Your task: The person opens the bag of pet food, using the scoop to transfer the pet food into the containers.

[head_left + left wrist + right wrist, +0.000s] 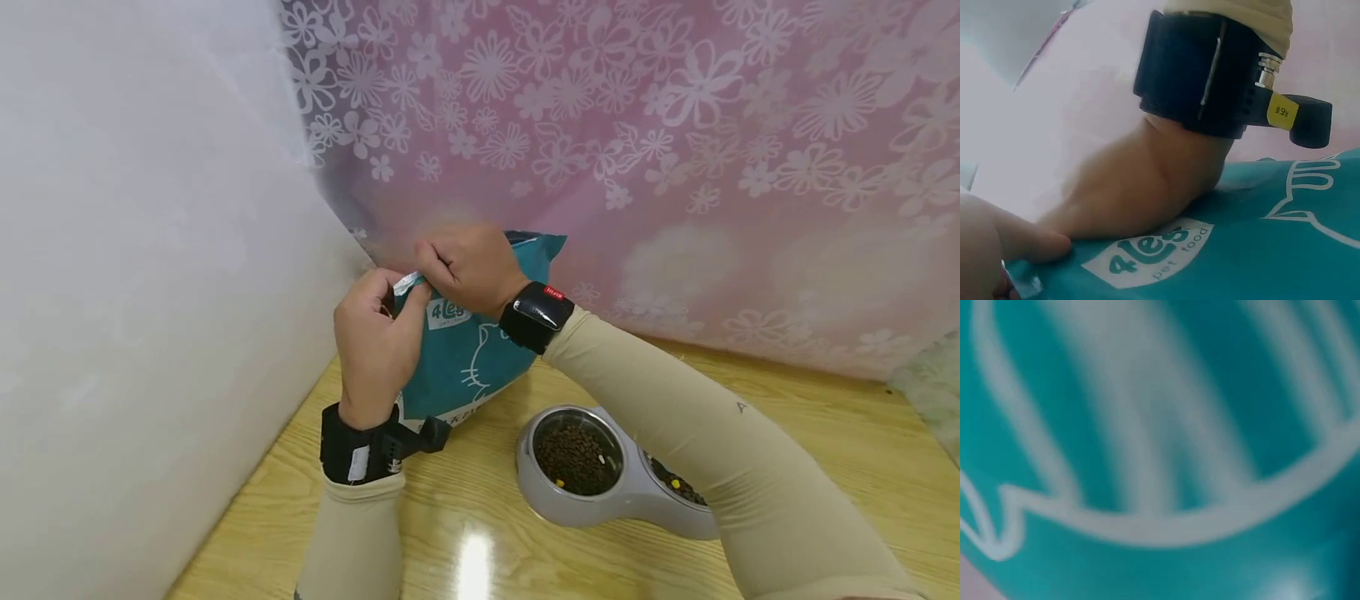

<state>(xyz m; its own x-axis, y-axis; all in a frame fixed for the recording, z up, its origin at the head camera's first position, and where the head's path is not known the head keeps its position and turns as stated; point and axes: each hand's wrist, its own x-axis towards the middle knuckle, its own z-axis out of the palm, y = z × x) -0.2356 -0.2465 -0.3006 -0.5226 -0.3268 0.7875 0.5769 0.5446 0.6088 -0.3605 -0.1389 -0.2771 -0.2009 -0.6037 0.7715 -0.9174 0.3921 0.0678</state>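
Observation:
A teal pet food bag (450, 367) with a white cat outline and a "4Legs" label stands on the floor in the corner, in the head view. At its upper left corner, my left hand (377, 337) pinches the top edge between thumb and fingers. Right beside it, my right hand (472, 265) grips the same edge with curled fingers, its forearm crossing over the bag's front. A silvery strip of the edge (408, 284) shows between the hands. In the left wrist view the label (1147, 253) lies just below my right hand (1141, 181). Bag print fills the right wrist view.
A grey double pet bowl (540, 492) stands on the wood-look floor (420, 542), right of the bag. Brown kibble (573, 458) lies in its near bowl; my right sleeve partly covers the other. A white wall (150, 292) and a pink flowered curtain (675, 208) border the corner.

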